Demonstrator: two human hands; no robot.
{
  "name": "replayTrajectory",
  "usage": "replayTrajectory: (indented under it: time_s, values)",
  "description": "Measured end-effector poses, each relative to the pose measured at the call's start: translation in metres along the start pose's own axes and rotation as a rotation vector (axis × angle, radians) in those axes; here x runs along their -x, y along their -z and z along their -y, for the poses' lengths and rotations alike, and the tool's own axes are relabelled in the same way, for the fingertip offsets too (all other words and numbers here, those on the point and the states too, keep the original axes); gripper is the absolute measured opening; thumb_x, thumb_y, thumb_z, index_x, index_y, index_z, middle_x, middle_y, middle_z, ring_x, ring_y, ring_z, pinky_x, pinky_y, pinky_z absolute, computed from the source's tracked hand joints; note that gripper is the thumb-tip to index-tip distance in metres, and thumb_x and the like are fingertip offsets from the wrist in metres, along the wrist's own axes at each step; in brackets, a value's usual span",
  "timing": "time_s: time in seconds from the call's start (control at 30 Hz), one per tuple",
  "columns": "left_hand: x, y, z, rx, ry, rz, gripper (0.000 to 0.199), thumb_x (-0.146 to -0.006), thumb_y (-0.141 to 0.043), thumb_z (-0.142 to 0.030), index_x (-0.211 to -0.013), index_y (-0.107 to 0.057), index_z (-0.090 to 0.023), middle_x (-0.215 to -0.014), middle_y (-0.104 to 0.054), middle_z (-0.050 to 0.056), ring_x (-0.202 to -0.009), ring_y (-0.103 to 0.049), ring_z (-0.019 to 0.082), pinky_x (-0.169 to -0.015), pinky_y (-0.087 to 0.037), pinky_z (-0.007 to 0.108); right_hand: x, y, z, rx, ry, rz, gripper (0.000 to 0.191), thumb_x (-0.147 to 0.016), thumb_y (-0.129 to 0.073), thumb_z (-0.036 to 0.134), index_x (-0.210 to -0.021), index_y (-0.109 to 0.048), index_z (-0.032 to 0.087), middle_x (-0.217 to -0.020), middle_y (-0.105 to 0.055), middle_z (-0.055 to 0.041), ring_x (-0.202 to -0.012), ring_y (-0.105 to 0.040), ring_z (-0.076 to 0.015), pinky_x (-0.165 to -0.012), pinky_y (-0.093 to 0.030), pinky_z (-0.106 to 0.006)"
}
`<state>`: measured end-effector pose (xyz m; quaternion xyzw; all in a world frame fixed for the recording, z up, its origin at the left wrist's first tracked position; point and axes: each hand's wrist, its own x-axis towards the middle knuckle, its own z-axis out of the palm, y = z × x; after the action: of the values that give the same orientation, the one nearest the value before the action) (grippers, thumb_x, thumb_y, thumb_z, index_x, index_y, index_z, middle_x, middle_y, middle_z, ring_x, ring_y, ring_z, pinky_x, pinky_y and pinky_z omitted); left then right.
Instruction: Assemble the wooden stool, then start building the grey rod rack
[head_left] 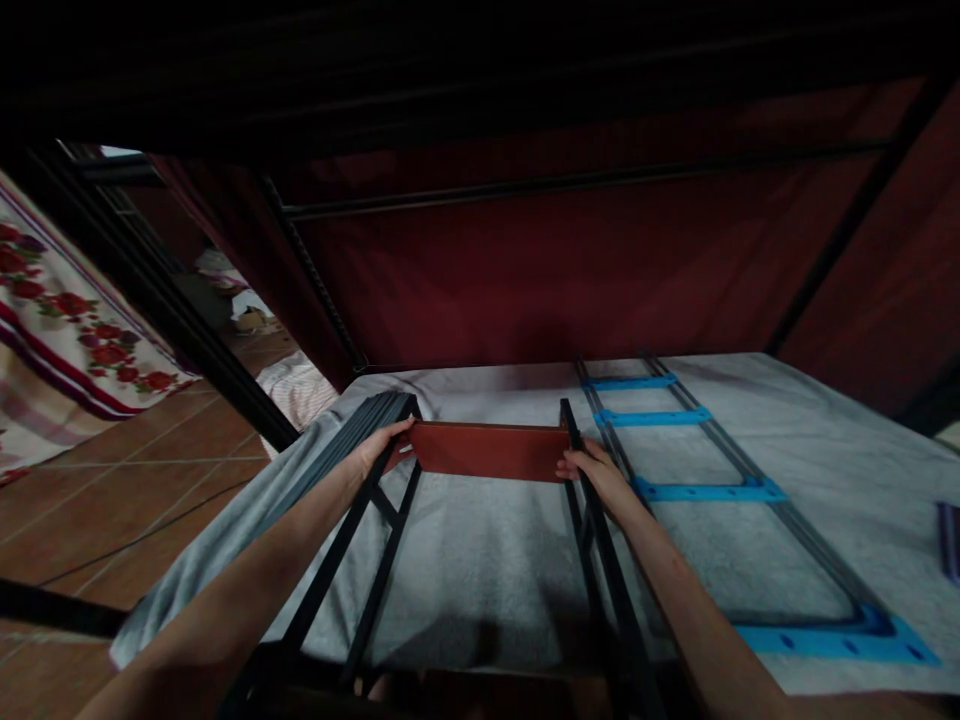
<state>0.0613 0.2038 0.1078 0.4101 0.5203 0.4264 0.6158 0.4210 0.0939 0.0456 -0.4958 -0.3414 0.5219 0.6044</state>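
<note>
Reddish-brown board, smooth-looking, spans from one grip to the other. My left grip is closed on its left end, thumb at the upper corner, partly round the left black frame. My right grip is closed round the right black frame, fingers reaching the board's right end. Some fingers hidden behind the bars.

Handling, my guess: board thin, light, stiff, a bit slippery on the face; edges could chip. Frames look like slim metal, rigid, heavier than the board, liable to splay if just one is held. Best hold: both ends, pinching board and frame together where they meet; mid-board gives poor control of the frames. Can't tell if the joints are fixed.

Beneath both grips, grey sheet. Right of the right grip, a rack with blue crosspieces and dark rails lies on that sheet, an open ladder shape, nothing on it that I can see. Containers: none I can make out; pale clutter far beyond the left grip, too small to read.
</note>
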Motion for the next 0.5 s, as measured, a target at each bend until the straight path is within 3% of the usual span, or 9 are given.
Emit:
replayTrajectory:
  time_s: [0.27, 0.4, 0.5]
  values:
    - [0.011, 0.003, 0.008, -0.057, 0.04, 0.033, 0.023, -0.083, -0.063, -0.037, -0.084, -0.06, -0.014, -0.081, -0.068, 0.008, -0.08, -0.062, 0.018, -0.078, -0.051, 0.031, -0.011, -0.004, 0.004, -0.172, 0.042, -0.097, 0.016, -0.059, -0.068, 0.024, -0.069, -0.057, 0.019, -0.071, -0.066, -0.0022, -0.077, -0.069, -0.0188, -0.08, -0.057, -0.031]
    - [0.014, 0.005, 0.012, -0.028, 0.062, 0.043, 0.021, -0.084, -0.063, -0.031, -0.092, -0.062, -0.012, -0.086, -0.07, 0.01, -0.085, -0.062, 0.018, -0.081, -0.049, 0.031, -0.019, 0.002, 0.005, -0.03, 0.016, -0.208, 0.021, -0.056, -0.069, 0.028, -0.072, -0.06, 0.02, -0.07, -0.065, 0.0013, -0.069, -0.066, -0.015, -0.069, -0.054, -0.025]
    - [0.009, 0.009, 0.011, 0.001, 0.07, 0.003, 0.024, -0.077, -0.07, -0.029, -0.091, -0.064, -0.011, -0.086, -0.07, 0.01, -0.084, -0.063, 0.018, -0.079, -0.05, 0.029, -0.022, 0.005, 0.004, 0.044, 0.002, -0.212, 0.02, -0.055, -0.069, 0.03, -0.07, -0.061, 0.02, -0.064, -0.063, 0.0036, -0.065, -0.063, -0.0141, -0.062, -0.05, -0.023]
